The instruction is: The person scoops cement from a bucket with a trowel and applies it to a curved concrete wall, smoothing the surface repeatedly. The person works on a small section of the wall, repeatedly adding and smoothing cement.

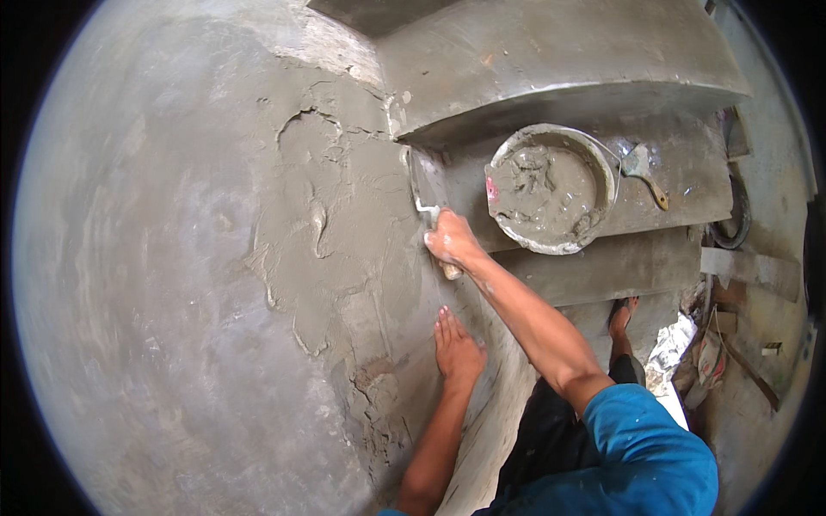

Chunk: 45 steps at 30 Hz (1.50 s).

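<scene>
View from above of plastering work on a grey cement wall that is filling the left half of the picture. A rough patch of wet mortar is spreading across the wall, its ragged edges standing out against the smoother, drier surface around it. Concrete steps are rising to the right of the wall; they are meeting it at a corner just above the trowel.

The right hand is closing its grip around the handle of a trowel, whose flat blade is lying against the wet mortar at the wall's edge. The left hand is pressing flat on the wall lower down, fingers spread and holding nothing. A blue sleeve is covering the right upper arm.

A round pan is sitting on a step just right of the trowel, partly filled with grey mortar. A second small trowel with a yellowish handle is lying on the same step beside the pan, apart from it.

A bare foot is standing on a lower step. Scraps of wood and debris are crowding the floor at the right edge, leaving little free room there.
</scene>
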Each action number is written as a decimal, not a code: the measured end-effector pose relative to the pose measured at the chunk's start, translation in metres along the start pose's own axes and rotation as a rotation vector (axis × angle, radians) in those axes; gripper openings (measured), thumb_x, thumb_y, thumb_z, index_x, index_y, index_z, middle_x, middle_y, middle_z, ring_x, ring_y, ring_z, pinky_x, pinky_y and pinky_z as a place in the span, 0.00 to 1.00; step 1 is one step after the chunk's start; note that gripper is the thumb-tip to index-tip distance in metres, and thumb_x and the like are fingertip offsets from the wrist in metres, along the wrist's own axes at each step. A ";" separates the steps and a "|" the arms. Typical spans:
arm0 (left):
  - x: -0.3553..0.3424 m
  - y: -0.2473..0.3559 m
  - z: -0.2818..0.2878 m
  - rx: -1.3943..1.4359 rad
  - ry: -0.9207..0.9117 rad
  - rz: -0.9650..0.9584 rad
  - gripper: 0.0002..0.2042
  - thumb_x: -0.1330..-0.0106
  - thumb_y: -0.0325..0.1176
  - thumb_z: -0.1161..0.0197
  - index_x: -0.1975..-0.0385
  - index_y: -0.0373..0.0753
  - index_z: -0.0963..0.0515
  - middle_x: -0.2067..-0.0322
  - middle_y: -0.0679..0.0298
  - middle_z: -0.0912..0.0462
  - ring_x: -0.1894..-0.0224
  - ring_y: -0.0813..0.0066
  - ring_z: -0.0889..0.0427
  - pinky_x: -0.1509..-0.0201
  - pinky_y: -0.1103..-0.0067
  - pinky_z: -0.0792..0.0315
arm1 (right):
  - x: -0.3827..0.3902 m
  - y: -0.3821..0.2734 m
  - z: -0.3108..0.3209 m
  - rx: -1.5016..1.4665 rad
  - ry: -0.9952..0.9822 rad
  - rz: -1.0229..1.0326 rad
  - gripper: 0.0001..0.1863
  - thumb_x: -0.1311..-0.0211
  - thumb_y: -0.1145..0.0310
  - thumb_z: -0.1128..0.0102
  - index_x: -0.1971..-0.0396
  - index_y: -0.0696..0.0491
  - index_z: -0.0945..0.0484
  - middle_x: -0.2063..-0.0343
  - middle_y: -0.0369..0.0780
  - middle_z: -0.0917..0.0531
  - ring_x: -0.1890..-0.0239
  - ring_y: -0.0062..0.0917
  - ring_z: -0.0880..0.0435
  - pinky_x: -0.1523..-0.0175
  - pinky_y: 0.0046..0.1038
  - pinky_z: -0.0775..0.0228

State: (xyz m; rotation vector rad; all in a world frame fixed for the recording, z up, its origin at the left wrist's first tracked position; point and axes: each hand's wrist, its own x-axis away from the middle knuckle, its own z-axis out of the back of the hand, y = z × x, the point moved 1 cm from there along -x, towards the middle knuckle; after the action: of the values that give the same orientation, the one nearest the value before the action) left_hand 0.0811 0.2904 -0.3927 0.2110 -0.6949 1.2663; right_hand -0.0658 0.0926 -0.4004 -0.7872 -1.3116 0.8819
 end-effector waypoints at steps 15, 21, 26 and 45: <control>-0.007 -0.006 -0.013 0.138 -0.059 -0.086 0.49 0.29 0.54 0.39 0.23 0.19 0.50 0.17 0.44 0.56 0.14 0.53 0.61 0.13 0.62 0.69 | 0.096 -0.072 -0.009 0.052 0.180 0.459 0.18 0.36 0.74 0.39 0.54 0.65 0.35 0.70 0.61 0.16 0.64 0.59 0.13 0.60 0.52 0.21; 0.000 0.000 -0.001 0.043 -0.019 0.006 0.48 0.30 0.49 0.36 0.24 0.16 0.49 0.18 0.41 0.56 0.14 0.53 0.61 0.12 0.63 0.68 | 0.008 -0.052 0.000 0.060 0.185 0.188 0.19 0.35 0.68 0.38 0.54 0.66 0.32 0.68 0.67 0.17 0.59 0.65 0.15 0.52 0.57 0.24; 0.002 0.000 -0.007 0.096 0.034 0.019 0.45 0.30 0.48 0.36 0.24 0.20 0.44 0.19 0.41 0.51 0.15 0.53 0.55 0.13 0.62 0.63 | 0.026 -0.069 -0.012 0.143 0.159 0.331 0.21 0.36 0.69 0.37 0.53 0.65 0.35 0.72 0.63 0.17 0.64 0.62 0.14 0.58 0.55 0.21; 0.005 0.007 -0.018 -0.138 0.121 0.036 0.47 0.32 0.52 0.37 0.24 0.21 0.44 0.19 0.41 0.50 0.16 0.48 0.56 0.14 0.55 0.64 | 0.174 -0.050 -0.055 0.081 -0.042 0.383 0.18 0.34 0.69 0.37 0.51 0.58 0.33 0.73 0.54 0.17 0.72 0.57 0.14 0.67 0.50 0.21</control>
State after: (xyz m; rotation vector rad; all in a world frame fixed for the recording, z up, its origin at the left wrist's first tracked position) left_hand 0.0814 0.3055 -0.4052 0.0080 -0.6812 1.2494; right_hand 0.0010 0.2234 -0.2814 -0.9780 -1.1715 1.2523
